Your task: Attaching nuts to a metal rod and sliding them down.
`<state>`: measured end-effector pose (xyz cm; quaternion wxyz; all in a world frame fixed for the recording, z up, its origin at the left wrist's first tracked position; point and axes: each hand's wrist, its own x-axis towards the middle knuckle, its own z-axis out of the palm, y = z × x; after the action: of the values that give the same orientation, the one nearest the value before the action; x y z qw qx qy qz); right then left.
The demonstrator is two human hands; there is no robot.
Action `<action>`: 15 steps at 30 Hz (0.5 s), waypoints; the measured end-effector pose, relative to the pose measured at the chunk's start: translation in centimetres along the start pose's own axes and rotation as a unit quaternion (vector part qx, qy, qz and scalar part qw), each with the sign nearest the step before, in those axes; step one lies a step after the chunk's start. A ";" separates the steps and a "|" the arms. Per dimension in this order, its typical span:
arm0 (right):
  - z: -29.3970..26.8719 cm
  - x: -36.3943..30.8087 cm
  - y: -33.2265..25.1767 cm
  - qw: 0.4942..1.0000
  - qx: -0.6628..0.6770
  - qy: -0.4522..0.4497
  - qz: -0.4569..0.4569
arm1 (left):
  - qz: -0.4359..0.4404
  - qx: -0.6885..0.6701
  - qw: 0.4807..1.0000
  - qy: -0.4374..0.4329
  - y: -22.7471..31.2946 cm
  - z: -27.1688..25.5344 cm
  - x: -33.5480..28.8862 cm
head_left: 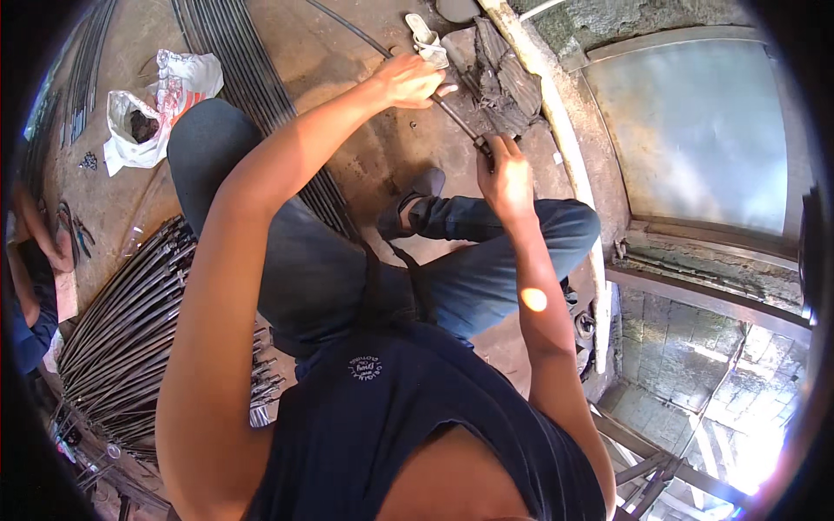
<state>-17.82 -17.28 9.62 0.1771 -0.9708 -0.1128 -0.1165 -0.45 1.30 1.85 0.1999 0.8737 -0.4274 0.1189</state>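
Your left hand (407, 80) and right hand (506, 178) each had a closed grip on the thin steel rod (453, 115), at twelve o'clock.

I count two hands on one thin rod (453, 117): left hand (407, 80), right hand (506, 178). Left of the rod lies one white bag (161, 104), and farther left one pair of pliers (76, 233). One sandal (427, 41) sits just above the rod. The bundled rods (130, 330) are too many to count.
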 end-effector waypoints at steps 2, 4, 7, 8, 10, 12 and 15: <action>-0.3 -0.1 -0.3 0.998 -0.042 0.028 -0.023 | 0.008 -0.004 1.000 0.028 0.0 -0.4 0.0; -0.6 0.5 -1.1 0.997 -0.068 0.024 -0.029 | -0.001 -0.007 1.000 0.025 -0.3 -0.3 0.0; -0.3 0.6 -1.2 0.992 -0.124 0.000 -0.010 | -0.001 -0.007 1.000 0.026 0.2 -0.9 -0.1; 0.0 1.0 -0.9 0.999 -0.035 -0.021 0.018 | -0.010 -0.010 1.000 0.018 0.2 -1.2 -0.4; 0.0 1.3 -0.6 0.944 0.155 -0.124 0.264 | -0.012 -0.004 1.000 0.009 0.5 -1.2 -0.6; 0.1 1.4 -1.4 0.960 0.153 -0.100 0.211 | -0.011 0.000 1.000 0.006 0.1 -1.2 -1.3; 0.0 0.9 -1.9 0.998 -0.011 0.043 -0.052 | -0.008 -0.005 1.000 -0.008 0.2 -1.0 -0.9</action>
<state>-17.50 -15.41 10.48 0.1652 -0.9596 -0.1540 -0.1680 -1.20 2.25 2.48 0.2015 0.8771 -0.4225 0.1078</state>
